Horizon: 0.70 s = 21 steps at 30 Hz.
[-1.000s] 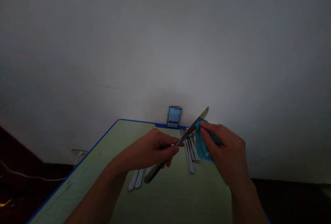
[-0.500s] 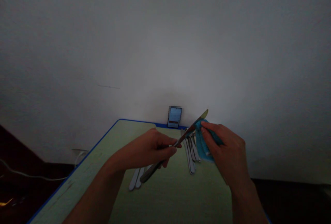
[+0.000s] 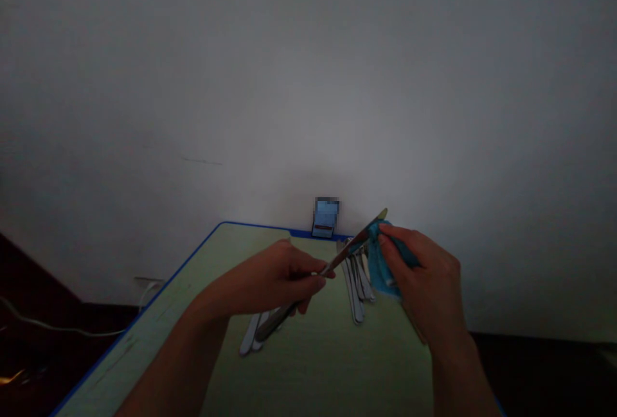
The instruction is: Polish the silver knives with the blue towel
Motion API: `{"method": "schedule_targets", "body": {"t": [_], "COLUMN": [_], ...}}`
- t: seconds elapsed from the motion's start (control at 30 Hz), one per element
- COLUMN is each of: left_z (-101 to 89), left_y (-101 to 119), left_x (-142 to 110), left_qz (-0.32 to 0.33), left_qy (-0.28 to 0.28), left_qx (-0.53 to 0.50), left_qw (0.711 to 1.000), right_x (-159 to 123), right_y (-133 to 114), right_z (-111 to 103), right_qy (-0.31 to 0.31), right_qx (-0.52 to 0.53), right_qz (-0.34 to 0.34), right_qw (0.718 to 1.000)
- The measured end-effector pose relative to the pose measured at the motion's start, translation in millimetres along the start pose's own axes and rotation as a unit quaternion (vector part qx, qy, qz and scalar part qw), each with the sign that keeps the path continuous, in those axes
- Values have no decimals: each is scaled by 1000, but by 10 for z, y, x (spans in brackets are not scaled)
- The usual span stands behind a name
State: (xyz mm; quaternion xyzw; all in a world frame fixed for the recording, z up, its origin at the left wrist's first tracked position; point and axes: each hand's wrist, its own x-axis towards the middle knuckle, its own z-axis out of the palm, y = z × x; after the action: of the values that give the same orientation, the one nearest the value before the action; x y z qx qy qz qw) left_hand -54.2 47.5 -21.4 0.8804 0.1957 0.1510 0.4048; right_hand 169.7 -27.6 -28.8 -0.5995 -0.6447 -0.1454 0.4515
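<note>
Table knife held slantwise between 2 hands, a blue cloth against its blade

A metal table knife (image 3: 343, 254) is held above a pale green, blue-edged table (image 3: 313, 365); the left hand (image 3: 284, 279) has its grip around the knife near where handle meets blade, thumb and fingers pinching; the right hand (image 3: 429, 269) grasps a blue cloth (image 3: 380, 269), bunched at the blade near the tip.

The knife looks stiff, fairly light and unlikely to break, though its smooth metal may be slippery; the handle seems the safest place to hold it; the cloth looks soft and limp.

The long axis runs diagonally; the rounded tip points away from the person and to the right, the handle end back and to the left, over 2 cutlery handles (image 3: 248, 337); more cutlery (image 3: 355, 304) lies beyond the blade; a phone (image 3: 326, 214) leans at the wall.
</note>
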Motion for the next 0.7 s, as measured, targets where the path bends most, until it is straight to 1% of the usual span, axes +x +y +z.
{"method": "schedule_targets", "body": {"t": [0.13,0.33,0.7], "left_z": [-3,-17,-15], "left_y": [-5,-8,-58], "left_x": [-4,-14,-36], "left_qz": [1,-18,-8], "left_qy": [-4,-19,-12], "left_qx": [0,4,-9], "left_qw": [1000,1000,1000], "right_x": [4,3,-3], "right_y": [16,60,93], "right_z": [9,22,6], "right_qy": [5,17,38], "right_qx": [-2,-3,-6], "right_qz": [9,8,24], "right_qw": [1000,1000,999]}}
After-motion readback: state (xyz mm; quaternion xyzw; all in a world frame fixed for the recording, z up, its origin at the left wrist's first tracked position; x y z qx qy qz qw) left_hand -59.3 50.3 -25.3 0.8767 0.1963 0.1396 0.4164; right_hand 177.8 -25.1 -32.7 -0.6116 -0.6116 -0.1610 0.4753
